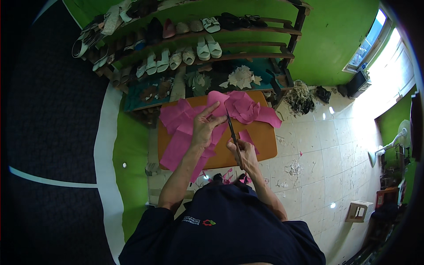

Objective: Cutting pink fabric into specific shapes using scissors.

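Note:
My left hand [205, 126] pinches a rounded pink sheet piece [216, 98] between thumb and fingers, holding it up over the low orange-brown table [267, 145]. In my right hand [245, 152] is a pair of dark scissors [233, 131], fingers wrapped round the handles. The blades point away from me, their tips at the lower right edge of the pink piece. More pink sheets [179, 143] lie spread under and left of my left hand. A pile of cut pink pieces [244, 108] rests at the table's far side, and a narrow pink strip [246, 137] lies beside my right hand.
A wooden rack [260, 56] with several rows of sandals and shoes stands beyond the table. Pale cut pieces [242, 77] lie on its lower shelf. Scraps [293, 168] litter the tiled floor at right. A stool [359, 212] and a white fan [403, 130] stand farther right.

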Demonstrator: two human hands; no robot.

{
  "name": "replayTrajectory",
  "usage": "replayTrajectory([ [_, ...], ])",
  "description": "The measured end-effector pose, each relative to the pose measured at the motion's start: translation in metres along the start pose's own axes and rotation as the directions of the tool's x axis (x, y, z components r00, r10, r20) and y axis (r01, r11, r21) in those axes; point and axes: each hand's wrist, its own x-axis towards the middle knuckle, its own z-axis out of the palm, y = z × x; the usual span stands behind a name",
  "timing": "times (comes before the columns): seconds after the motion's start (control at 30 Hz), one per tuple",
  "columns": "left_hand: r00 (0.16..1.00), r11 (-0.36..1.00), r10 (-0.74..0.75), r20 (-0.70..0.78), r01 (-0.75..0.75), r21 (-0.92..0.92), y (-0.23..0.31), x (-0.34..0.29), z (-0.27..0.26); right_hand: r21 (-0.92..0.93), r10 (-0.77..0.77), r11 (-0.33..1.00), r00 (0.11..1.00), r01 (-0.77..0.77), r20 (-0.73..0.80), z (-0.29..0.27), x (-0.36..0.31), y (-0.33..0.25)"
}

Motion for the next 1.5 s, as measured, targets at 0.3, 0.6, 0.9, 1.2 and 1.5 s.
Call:
replayTrajectory([
  [0.3, 0.994, 0.997, -0.023, 0.108, 0.014, 0.079, 0.012, -0.005, 0.002, 0.047, 0.023, 0.999, 1.0, -0.023, 0.0, 0.0, 0.006, -0.007],
  [0.6, 0.985, 0.996, -0.054, 0.161, 0.042, 0.077, 0.02, 0.001, -0.001, -0.019, 0.029, 0.999, 0.999, -0.028, 0.032, -0.009, 0.008, -0.004],
  [0.9, 0.958, 0.99, -0.113, 0.263, 0.086, 0.111, 0.031, 0.01, -0.009, -0.071, 0.038, 0.997, 0.998, -0.034, 0.048, -0.016, 0.006, -0.016],
  [1.2, 0.938, 0.984, -0.145, 0.315, 0.102, 0.147, 0.034, 0.016, -0.018, -0.094, 0.043, 0.995, 0.997, -0.037, 0.063, -0.02, 0.008, -0.013],
  [1.5, 0.929, 0.979, -0.163, 0.333, 0.109, 0.174, 0.024, 0.025, -0.028, -0.122, 0.033, 0.992, 0.997, -0.025, 0.066, -0.028, 0.01, -0.011],
])
